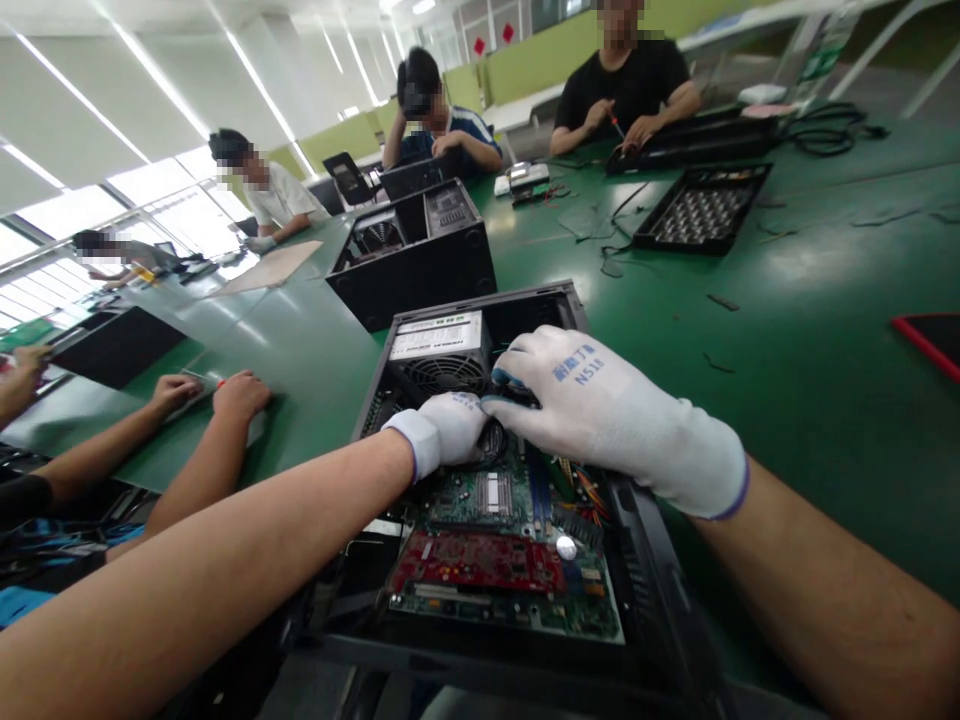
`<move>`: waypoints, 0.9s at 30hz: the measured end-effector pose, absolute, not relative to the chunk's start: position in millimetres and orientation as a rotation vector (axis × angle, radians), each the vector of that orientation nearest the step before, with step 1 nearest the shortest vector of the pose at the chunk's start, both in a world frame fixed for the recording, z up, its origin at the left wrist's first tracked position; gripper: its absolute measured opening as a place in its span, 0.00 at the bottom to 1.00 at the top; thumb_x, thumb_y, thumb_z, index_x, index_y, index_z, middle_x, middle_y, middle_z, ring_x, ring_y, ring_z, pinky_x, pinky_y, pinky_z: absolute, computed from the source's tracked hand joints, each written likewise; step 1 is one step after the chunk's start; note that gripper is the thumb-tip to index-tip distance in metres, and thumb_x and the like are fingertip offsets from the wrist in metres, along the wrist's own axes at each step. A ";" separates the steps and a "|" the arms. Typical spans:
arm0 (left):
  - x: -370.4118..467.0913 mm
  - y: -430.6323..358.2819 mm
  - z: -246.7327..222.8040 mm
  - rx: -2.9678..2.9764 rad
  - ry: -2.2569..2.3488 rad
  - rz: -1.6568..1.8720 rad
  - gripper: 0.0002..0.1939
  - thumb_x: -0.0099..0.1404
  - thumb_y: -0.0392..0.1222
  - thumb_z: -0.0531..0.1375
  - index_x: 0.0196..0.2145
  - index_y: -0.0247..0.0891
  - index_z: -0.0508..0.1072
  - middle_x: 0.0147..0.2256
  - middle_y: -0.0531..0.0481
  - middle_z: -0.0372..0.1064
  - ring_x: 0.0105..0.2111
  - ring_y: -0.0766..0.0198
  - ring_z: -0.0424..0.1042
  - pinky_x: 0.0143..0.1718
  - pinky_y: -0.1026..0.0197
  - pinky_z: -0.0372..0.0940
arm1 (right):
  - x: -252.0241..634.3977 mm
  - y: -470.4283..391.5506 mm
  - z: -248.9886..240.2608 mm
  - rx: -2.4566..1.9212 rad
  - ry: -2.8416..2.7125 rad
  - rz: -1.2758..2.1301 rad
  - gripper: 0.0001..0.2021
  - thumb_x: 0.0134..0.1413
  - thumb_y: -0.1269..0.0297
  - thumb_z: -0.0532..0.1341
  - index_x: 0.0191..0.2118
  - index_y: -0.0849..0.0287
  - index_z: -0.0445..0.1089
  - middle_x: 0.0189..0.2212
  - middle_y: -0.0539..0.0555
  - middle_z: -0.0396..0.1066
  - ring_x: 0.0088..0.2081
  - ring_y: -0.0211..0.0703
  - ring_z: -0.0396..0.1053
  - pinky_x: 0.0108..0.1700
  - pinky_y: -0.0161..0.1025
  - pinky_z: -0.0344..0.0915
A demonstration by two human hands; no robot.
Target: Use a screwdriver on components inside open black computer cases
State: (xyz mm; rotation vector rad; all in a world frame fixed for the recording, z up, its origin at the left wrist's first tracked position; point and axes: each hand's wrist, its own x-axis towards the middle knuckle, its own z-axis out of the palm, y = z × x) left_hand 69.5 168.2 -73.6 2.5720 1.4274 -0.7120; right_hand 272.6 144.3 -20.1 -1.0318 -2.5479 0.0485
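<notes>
An open black computer case (660, 570) lies in front of me, with a power supply (442, 345) at its far left corner. Inside are a green motherboard (465, 500) and a red card (480, 562). My left hand (454, 425), in a white glove, is closed beside the CPU fan area; its fingertips are mostly hidden. My right hand (581, 395), also gloved, bends over dark cables just right of the power supply fan, thumb near the left hand. What its fingers hold is hidden. Coloured wires (589, 495) lie at the board's right side.
Another open case (420, 255) stands beyond mine. A black tray (705, 210) and cables (825, 130) lie on the green table (810, 330). At the left, a person's hands (240, 392) are near a dark panel (120, 345). Several people sit across the table.
</notes>
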 end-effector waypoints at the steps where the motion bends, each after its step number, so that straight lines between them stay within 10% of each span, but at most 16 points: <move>1: 69.2 168.5 -74.9 2.571 1.416 -0.719 0.23 0.59 0.45 0.68 0.52 0.36 0.77 0.51 0.38 0.78 0.51 0.44 0.78 0.55 0.49 0.71 | 272.8 144.5 -20.3 -1.023 -2.550 0.058 0.20 0.68 0.49 0.61 0.49 0.63 0.76 0.45 0.63 0.75 0.47 0.56 0.69 0.48 0.47 0.61; 27: 67.5 168.0 -66.9 2.540 1.421 -0.700 0.38 0.52 0.47 0.72 0.60 0.36 0.72 0.57 0.38 0.75 0.56 0.45 0.76 0.58 0.54 0.69 | 273.7 143.5 -21.0 -1.019 -2.489 0.057 0.20 0.69 0.50 0.60 0.48 0.64 0.76 0.44 0.62 0.76 0.47 0.52 0.70 0.51 0.46 0.62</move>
